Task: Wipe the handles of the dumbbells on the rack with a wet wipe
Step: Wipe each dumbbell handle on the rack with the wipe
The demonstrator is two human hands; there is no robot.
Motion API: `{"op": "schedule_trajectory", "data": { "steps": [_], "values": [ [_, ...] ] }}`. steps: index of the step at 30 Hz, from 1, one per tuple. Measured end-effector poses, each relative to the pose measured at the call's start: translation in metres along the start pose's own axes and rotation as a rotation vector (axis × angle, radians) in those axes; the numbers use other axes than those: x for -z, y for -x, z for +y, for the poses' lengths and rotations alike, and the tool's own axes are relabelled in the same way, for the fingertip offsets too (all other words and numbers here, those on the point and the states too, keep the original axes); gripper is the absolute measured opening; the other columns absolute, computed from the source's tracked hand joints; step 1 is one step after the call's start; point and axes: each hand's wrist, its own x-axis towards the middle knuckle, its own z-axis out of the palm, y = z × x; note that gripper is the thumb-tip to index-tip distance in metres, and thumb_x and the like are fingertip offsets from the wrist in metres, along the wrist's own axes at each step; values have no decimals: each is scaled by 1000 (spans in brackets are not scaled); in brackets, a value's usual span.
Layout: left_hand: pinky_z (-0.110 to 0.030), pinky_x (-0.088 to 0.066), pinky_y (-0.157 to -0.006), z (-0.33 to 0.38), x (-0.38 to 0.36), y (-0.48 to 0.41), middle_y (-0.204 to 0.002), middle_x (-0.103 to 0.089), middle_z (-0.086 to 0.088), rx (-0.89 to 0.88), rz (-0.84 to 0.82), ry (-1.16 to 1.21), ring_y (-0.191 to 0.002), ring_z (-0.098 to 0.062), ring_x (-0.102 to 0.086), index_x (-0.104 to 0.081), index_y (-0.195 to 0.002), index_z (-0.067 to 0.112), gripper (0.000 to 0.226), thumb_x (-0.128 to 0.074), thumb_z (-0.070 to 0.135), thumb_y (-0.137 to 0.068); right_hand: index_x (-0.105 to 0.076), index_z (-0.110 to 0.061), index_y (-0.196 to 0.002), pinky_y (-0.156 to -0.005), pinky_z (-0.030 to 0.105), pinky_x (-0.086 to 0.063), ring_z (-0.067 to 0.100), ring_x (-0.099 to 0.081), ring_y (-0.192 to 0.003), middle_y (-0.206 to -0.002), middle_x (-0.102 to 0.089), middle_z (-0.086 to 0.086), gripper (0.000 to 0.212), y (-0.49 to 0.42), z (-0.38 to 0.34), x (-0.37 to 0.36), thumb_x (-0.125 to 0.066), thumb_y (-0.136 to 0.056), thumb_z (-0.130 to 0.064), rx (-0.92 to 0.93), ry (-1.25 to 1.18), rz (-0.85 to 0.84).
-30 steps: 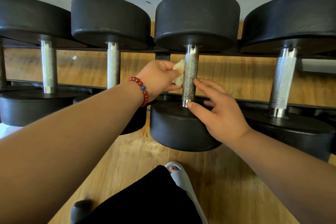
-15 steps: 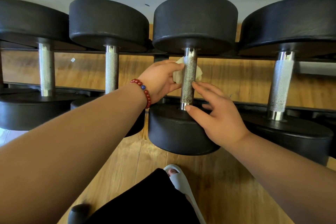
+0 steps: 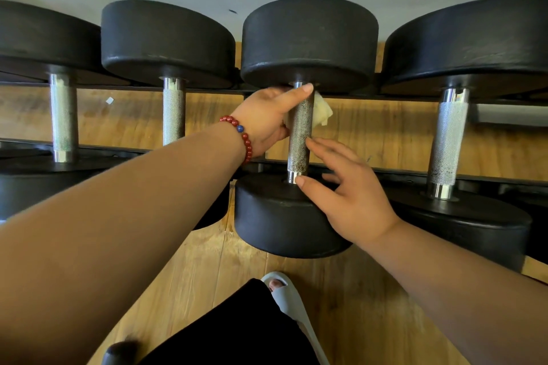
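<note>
Currently on the black rack point(image 3: 118, 149): four black dumbbells side by side, knurled steel handles running near to far. Third dumbbell point(image 3: 310, 44) from the left: the left hand point(image 3: 264, 118), with a red bead bracelet point(image 3: 243, 139), curls round the far end of its handle point(image 3: 299, 142), pinning a crumpled wet wipe point(image 3: 321, 111) against the handle's right side. The right hand point(image 3: 350, 195) is spread, its fingertips touching the near end of the handle.

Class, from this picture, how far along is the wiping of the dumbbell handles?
Done: none visibly finished. In hand: the left hand holds the wipe round the top of the third handle; the right hand lies open by its lower end. Left: that handle's lower part, and seemingly the speckled handle on the right.
</note>
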Motion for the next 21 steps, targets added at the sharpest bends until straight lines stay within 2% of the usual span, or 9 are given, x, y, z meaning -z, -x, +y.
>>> {"op": "schedule_trajectory", "data": {
  "steps": [2,6,11,13,17,21],
  "values": [
    [-32,-55,-87,-4,-1,-2,-105,-71,-8,-6,23,60,-101,-19,-68,-62,-110,8,26,-50,28,-99,-45,-29,-142,-106,34,-43,-10,-36,-124,-139,-38,-22,62,0,0,0,-65,-85,-40,-2,12,0],
    [-34,-54,-90,-6,3,-5,-117,-67,-14,16,82,64,-107,-23,-66,-58,-121,2,41,-53,35,-96,-45,-29,-142,-105,32,-43,-6,-37,-127,-138,-39,-22,61,0,-2,0,-65,-85,-40,6,10,-6],
    [-31,-55,-83,2,-5,-5,-113,-67,-12,26,68,116,-101,-20,-67,-55,-124,1,40,-59,26,-94,-46,-29,-141,-102,25,-42,-12,-38,-122,-136,-39,-23,62,0,-1,-1,-65,-84,-42,3,-4,1],
    [-30,-55,-83,-2,-7,-5,-108,-68,-10,15,58,118,-97,-18,-67,-56,-123,1,38,-54,28,-96,-46,-29,-142,-102,25,-42,-10,-36,-124,-137,-39,-23,61,0,-1,0,-65,-85,-41,0,-4,-2],
    [-31,-54,-87,-9,2,-2,-109,-68,-9,7,-1,146,-100,-19,-65,-58,-119,7,33,-41,30,-102,-47,-29,-141,-102,28,-44,-6,-38,-127,-142,-41,-18,61,0,0,-1,-65,-84,-41,6,-7,1],
    [-32,-54,-90,-12,6,0,-121,-65,-14,6,-1,184,-110,-23,-64,-55,-127,4,39,-40,30,-103,-48,-28,-141,-100,28,-46,-8,-39,-124,-139,-42,-20,64,0,-1,0,-60,-80,-46,18,-3,7]
  ]
}}
